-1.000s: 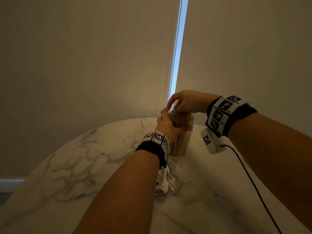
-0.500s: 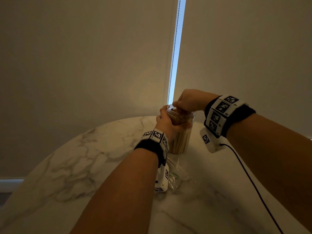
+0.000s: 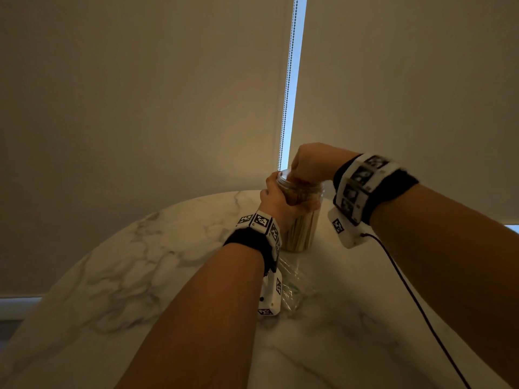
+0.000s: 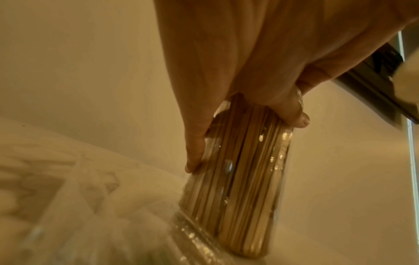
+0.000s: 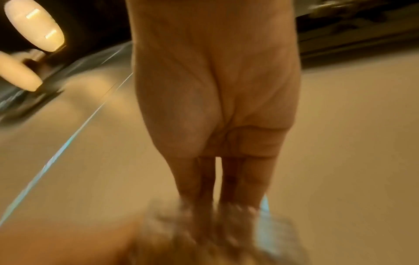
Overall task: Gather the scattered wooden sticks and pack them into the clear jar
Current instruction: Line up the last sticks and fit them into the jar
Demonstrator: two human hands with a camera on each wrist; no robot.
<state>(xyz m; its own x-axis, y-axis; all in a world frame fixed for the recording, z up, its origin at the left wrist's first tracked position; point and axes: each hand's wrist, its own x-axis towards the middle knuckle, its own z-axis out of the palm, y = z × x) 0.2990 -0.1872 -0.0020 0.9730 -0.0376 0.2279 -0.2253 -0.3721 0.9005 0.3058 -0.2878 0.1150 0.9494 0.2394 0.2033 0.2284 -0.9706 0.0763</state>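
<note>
A clear jar (image 3: 303,223) packed with upright wooden sticks (image 4: 240,188) stands on the marble table (image 3: 134,265), near its far edge. My left hand (image 3: 276,202) grips the jar's upper part, thumb on one side and fingers (image 4: 294,116) curled round the other. My right hand (image 3: 307,168) sits on top of the jar's mouth. In the blurred right wrist view its fingers (image 5: 240,179) are straight and reach down onto the stick tops. I see no loose sticks on the table.
A crumpled clear plastic wrapper (image 3: 293,289) lies on the table just in front of the jar, under my left wrist. A black cable (image 3: 421,307) runs from my right wrist. Closed blinds with a bead chain (image 3: 287,108) hang behind the table.
My right hand has come down from above the jar onto its mouth, and its raised pinch has given way to straight fingers. The left hand keeps its grip on the jar.
</note>
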